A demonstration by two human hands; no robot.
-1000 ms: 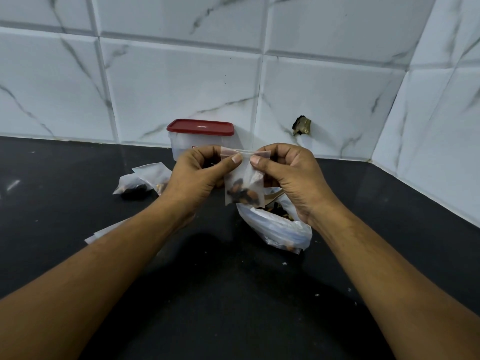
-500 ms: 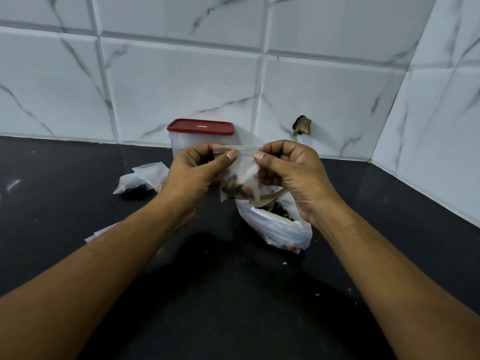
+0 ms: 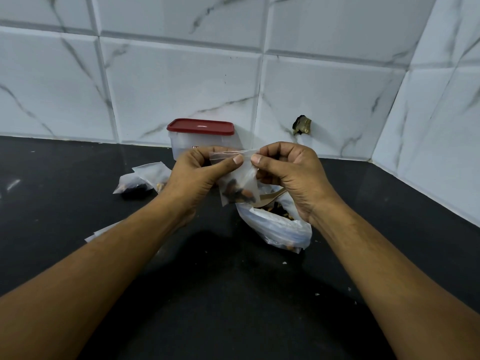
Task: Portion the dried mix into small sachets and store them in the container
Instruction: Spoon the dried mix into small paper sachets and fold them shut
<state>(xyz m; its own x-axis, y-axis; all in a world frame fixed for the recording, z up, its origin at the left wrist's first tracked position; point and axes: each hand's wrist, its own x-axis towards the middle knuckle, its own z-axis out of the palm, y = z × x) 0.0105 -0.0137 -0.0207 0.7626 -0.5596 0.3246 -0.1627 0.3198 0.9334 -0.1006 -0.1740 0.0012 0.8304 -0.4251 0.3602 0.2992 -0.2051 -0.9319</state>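
Left hand [image 3: 197, 175] and right hand [image 3: 283, 170] both pinch the filled sachet [image 3: 237, 184] by its top, held above the open bag [image 3: 275, 224] — uneven press could leave the seal gapped, spilling mix; container [image 3: 201, 141] lidded behind.

A clear plastic sachet [image 3: 237, 181] is seen. The lid [image 3: 200, 126] is glossy red plastic. The counter [image 3: 233, 294] is matt black, the tiles [image 3: 181, 84] glossy marble.

There are two hands, the left hand [image 3: 197, 178] and the right hand [image 3: 288, 175], and between them one sachet [image 3: 240, 188]. On the counter are one container [image 3: 200, 145] with one red lid [image 3: 200, 126], one large bag of mix [image 3: 278, 227] and two filled packets [image 3: 135, 184]. The flat empty packets [image 3: 101, 231] overlap too much to count.
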